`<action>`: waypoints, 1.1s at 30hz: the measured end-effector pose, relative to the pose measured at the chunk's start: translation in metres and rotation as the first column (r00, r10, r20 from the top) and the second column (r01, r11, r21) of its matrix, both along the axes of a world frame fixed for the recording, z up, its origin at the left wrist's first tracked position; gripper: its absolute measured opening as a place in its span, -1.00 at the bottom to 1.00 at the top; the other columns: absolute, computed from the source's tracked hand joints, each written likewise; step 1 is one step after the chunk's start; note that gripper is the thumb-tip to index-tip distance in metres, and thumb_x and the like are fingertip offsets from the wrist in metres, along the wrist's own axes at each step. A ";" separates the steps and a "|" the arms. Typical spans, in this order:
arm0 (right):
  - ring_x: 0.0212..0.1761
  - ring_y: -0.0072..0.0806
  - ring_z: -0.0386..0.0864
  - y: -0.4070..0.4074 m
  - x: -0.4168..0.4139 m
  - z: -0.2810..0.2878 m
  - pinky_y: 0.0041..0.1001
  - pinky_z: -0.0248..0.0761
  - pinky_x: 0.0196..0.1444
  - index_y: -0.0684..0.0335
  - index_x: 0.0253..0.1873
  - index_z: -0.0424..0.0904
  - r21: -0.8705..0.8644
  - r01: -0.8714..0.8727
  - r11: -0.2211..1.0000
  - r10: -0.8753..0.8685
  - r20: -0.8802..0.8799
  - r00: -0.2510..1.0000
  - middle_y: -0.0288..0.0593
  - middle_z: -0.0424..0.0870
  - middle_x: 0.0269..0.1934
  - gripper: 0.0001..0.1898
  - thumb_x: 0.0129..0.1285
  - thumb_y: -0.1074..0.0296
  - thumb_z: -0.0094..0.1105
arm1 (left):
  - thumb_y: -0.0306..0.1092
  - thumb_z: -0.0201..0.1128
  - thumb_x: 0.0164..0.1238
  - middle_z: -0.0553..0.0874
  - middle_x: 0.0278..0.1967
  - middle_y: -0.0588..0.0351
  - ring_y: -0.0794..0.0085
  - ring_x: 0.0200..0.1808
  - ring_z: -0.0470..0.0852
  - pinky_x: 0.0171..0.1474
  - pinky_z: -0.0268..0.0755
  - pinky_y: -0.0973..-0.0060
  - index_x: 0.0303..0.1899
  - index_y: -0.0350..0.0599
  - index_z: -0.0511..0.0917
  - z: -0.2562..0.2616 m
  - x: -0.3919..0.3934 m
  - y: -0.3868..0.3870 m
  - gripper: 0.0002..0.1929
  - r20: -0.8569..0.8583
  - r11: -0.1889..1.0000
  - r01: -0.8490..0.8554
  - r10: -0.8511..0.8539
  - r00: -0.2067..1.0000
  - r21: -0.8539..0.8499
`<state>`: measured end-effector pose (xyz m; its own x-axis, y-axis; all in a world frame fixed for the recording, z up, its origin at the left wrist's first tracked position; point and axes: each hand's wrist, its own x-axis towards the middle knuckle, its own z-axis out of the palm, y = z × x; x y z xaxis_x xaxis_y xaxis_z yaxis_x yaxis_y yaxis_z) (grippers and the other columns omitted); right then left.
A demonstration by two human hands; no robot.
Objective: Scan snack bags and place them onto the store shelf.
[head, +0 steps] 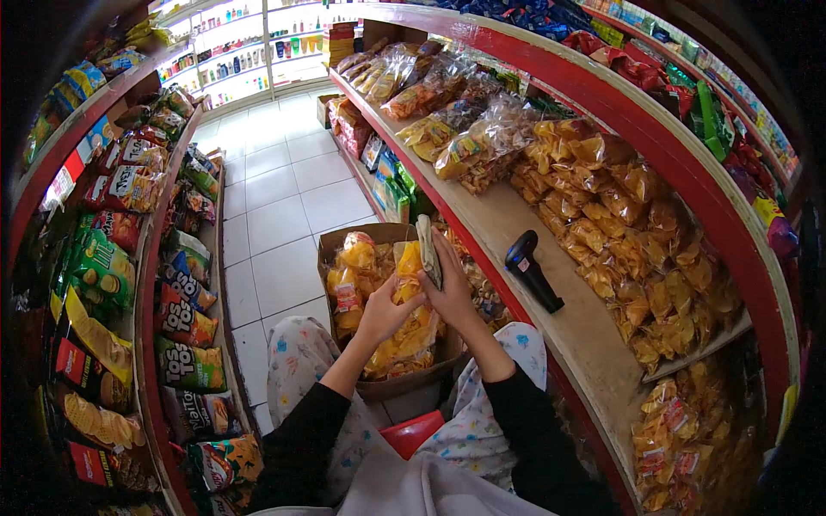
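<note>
Between my knees stands an open cardboard box (399, 389) with several clear plastic bags of yellow chips (403, 345) in it. Over the box, my left hand (389, 311) holds a bag of yellow snacks (408, 261) upright by its side. My right hand (450, 280) has its fingers around a folded pale cloth or wad (428, 251), right beside that bag; what it is exactly I cannot tell. The thumbs of both hands come close together. On the shelf to the right lies a black handheld barcode scanner (534, 271).
The right shelf (581, 348) bears piles of bagged chips (632, 238) and other bagged snacks (484, 148). Left shelves (145, 322) hold packaged crisps (184, 319). A white tiled aisle (277, 213) runs ahead to lit shelves of bottles (239, 61). Something red (414, 433) is between my legs.
</note>
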<state>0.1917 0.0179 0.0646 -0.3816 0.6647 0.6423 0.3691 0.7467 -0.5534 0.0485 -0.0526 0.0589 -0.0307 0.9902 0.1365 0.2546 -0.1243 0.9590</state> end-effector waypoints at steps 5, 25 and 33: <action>0.41 -0.06 0.09 -0.001 0.000 0.011 -0.16 -0.03 0.40 0.24 0.39 0.12 0.077 -0.117 0.990 0.111 0.084 0.990 -0.01 0.17 0.38 -0.23 0.16 0.04 0.22 | 0.12 0.06 0.34 0.59 0.03 -0.19 0.12 0.08 0.58 0.15 0.32 0.35 0.30 -0.17 0.24 -0.045 -0.014 0.023 -0.33 0.126 0.992 -0.095 0.085 0.988 0.077; 0.39 -0.01 0.13 -0.024 -0.008 0.023 -0.10 -0.01 0.39 0.21 0.37 0.18 0.162 -0.263 0.951 0.206 0.303 0.930 0.01 0.20 0.35 -0.19 0.04 0.02 0.30 | -0.02 0.01 0.30 0.64 -0.33 -0.35 -0.17 -0.22 0.62 -0.19 0.42 0.07 0.33 0.05 0.20 -0.040 -0.029 0.011 -0.42 -0.277 0.985 -0.092 0.130 0.952 0.148; 0.36 -0.05 0.20 0.007 0.006 0.001 -0.17 0.06 0.36 0.30 0.33 0.20 -0.126 -0.070 0.990 0.068 -0.021 0.997 0.10 0.26 0.29 -0.28 0.18 0.00 0.22 | 0.41 0.19 -0.01 0.68 -0.35 -0.23 -0.02 -0.23 0.68 -0.17 0.50 0.21 0.30 -0.04 0.26 -0.003 -0.012 0.001 -0.08 -0.560 0.995 -0.073 0.097 0.823 0.064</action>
